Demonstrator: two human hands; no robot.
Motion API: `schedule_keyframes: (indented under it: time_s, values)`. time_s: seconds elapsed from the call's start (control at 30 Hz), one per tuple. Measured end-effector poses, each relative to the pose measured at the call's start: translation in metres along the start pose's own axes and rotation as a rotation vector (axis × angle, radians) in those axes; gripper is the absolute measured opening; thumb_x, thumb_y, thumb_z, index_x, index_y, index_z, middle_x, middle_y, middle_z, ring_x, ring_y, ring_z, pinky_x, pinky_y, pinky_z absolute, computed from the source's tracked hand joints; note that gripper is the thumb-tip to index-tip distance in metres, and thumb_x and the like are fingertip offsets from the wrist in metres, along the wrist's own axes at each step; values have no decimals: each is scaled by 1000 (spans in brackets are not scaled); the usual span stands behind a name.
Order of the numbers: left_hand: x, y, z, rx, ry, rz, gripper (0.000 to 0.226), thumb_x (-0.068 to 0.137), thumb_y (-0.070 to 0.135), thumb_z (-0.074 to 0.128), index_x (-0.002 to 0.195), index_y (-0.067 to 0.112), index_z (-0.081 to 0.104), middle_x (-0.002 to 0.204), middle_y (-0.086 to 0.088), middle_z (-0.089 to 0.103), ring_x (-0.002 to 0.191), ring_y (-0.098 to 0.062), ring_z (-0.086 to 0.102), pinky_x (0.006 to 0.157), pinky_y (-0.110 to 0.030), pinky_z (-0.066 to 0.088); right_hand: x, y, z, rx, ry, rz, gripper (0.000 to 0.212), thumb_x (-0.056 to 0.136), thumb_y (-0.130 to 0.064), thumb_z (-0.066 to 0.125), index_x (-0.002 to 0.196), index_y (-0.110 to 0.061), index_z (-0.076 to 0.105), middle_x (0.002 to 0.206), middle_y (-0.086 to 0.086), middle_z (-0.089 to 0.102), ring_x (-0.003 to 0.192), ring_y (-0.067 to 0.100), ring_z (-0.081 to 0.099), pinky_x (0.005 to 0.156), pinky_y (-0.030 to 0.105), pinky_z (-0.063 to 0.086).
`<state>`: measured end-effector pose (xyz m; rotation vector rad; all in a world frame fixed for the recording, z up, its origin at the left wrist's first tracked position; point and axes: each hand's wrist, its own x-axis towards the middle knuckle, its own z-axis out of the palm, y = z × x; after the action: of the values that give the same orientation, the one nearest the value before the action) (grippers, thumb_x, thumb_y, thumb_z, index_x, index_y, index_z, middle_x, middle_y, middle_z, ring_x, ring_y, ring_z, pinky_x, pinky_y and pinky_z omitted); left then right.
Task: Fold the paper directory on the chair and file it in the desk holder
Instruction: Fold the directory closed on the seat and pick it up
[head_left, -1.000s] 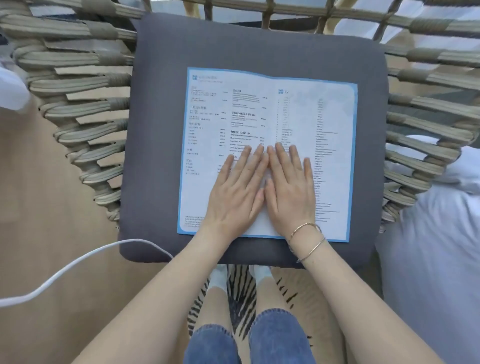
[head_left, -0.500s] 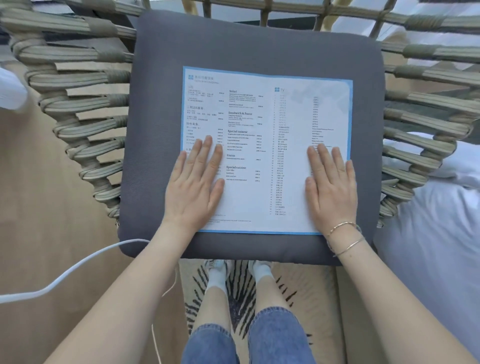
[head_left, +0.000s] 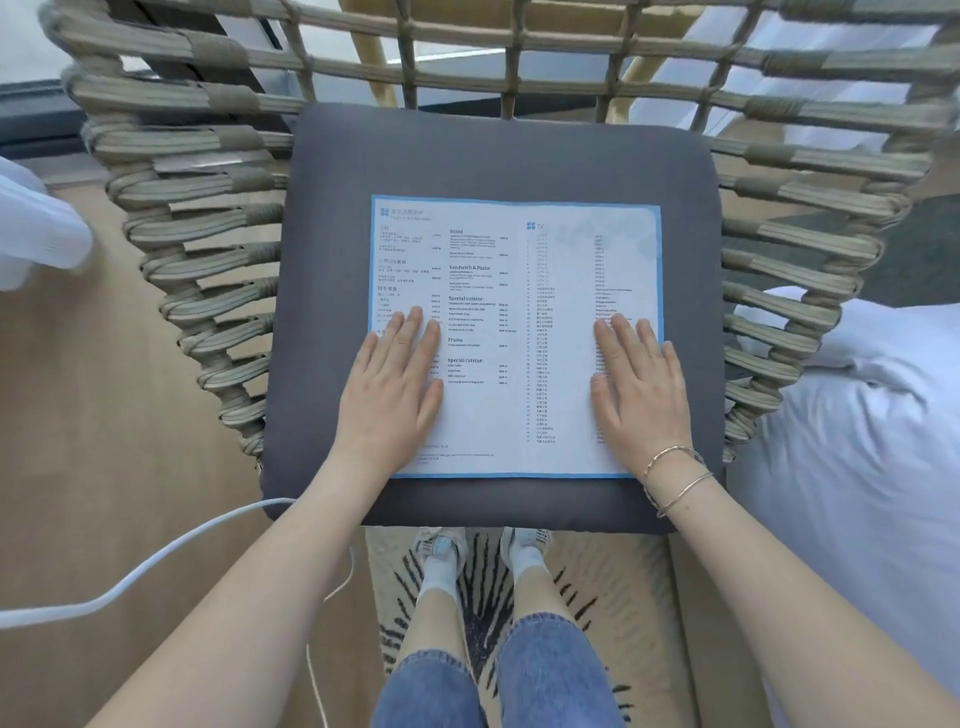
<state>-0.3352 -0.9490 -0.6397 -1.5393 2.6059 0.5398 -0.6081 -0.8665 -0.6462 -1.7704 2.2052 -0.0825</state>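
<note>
Both hands lie flat and open on the paper directory (head_left: 519, 332), palms down, fingers stretched and close together, gripping nothing. The left hand (head_left: 395, 387) presses the lower left part of the sheet, its outer edge hanging just over the blue border onto the cushion (head_left: 498, 156); the right hand (head_left: 641, 389) presses the lower right part, its little finger at the sheet's right border. The two hands are well apart, with the middle columns of print showing between them. Thin metal bracelets (head_left: 672, 480) circle the right wrist. The directory lies fully unfolded and flat, printed side up, on the near half of the dark grey cushion, a faint vertical crease running down beside the column headed "TV". The cushion sits in a woven rope chair (head_left: 208, 270) whose sides and back rise around it. Below the cushion's front edge the person's legs in blue jeans (head_left: 493, 675) and light shoes (head_left: 441, 545) stand on a rug with black streaks (head_left: 597, 597). A white cable (head_left: 156, 566) curves over the wooden floor at the left, and white bedding (head_left: 857, 441) lies to the right of the chair.
</note>
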Motion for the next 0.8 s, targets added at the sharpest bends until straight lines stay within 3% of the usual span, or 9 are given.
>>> schedule_keyframes:
  time_s: [0.13,0.23,0.4,0.5,0.67,0.8]
  values:
    - [5,2,-23,-101,49,-158,62,93,29,55,148,8,33,157,-21,27,143,-39,26,116,-48,25,0,4,-22,22,-28,42,66,95,-46,44,153,-30,18,163,2,19,150,26,13,120,45,11]
    - [12,4,-32,-181,50,-312,68,90,32,57,149,12,29,154,-24,28,140,-40,25,110,-51,30,5,10,-35,34,-75,96,76,90,-56,50,153,-36,13,164,5,13,151,27,9,120,47,13]
    - [19,8,-28,-211,41,-368,68,90,34,58,148,13,30,148,-27,32,135,-40,25,104,-52,36,11,22,-32,-5,-213,153,88,82,-73,46,153,-42,3,165,8,-2,151,24,-4,122,45,7]
    - [22,10,-23,-326,106,-417,64,86,30,62,143,15,37,146,-21,34,132,-36,25,104,-50,37,11,25,-25,5,-218,151,91,80,-75,46,153,-41,3,165,7,-6,151,23,-7,122,44,3]
    - [28,7,-25,-629,211,-528,60,74,19,71,131,23,52,128,-5,39,122,-26,35,99,-29,31,12,26,-20,15,-195,158,91,79,-74,48,152,-41,4,165,6,-5,151,24,-7,121,44,2]
    - [35,-5,-41,-843,181,-604,52,69,15,75,114,35,56,123,-1,40,112,-20,50,96,-33,44,12,25,-20,11,-195,161,91,80,-74,48,152,-41,3,165,6,-4,151,25,-6,121,45,2]
